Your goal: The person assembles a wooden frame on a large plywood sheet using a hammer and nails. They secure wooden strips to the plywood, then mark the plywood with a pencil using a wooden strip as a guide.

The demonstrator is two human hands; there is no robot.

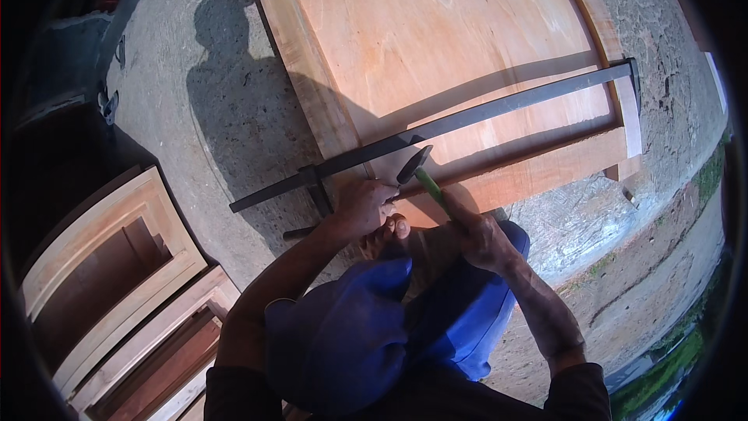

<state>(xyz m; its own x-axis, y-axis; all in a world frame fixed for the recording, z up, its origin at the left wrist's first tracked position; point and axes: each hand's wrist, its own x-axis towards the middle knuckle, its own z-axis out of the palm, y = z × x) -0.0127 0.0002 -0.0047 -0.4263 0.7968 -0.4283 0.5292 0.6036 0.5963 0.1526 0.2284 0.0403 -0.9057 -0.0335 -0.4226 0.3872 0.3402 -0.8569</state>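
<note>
My right hand grips a hammer by its green handle, its dark head raised just above the wooden door frame's near rail. My left hand pinches something small, perhaps a nail, against the corner of the frame right under the hammer head. A long dark metal bar clamp lies across the door panel from left to right. My bare foot rests by the frame's edge, and my knees in blue trousers are bent below.
Stacked wooden frames lie at the lower left on the concrete ground. My shadow falls on the ground at upper left. A small wood offcut sits near the frame's right corner. Grass runs along the right edge.
</note>
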